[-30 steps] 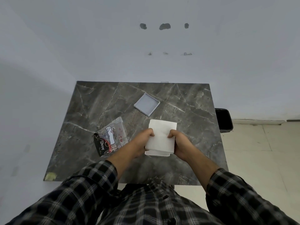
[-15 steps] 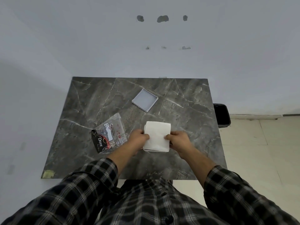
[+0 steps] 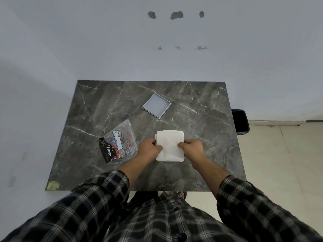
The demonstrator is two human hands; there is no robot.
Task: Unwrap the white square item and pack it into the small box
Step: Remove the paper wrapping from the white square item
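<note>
A white square item (image 3: 170, 145) lies flat on the dark marble table (image 3: 201, 119), near its front middle. A second white layer shows under its left and bottom edges. My left hand (image 3: 150, 148) pinches its left edge and my right hand (image 3: 191, 147) pinches its right edge. Further back, apart from my hands, sits a shallow white square box part (image 3: 156, 107), open side up and empty.
A clear plastic packet with a black "Dove" card (image 3: 117, 144) lies just left of my left hand. A black bin (image 3: 240, 124) stands on the floor past the table's right edge. A bit of tape (image 3: 52, 185) marks the front-left corner.
The white item, held tilted up a second ago, has come down flat onto the table. Both hands stayed on its sides.
</note>
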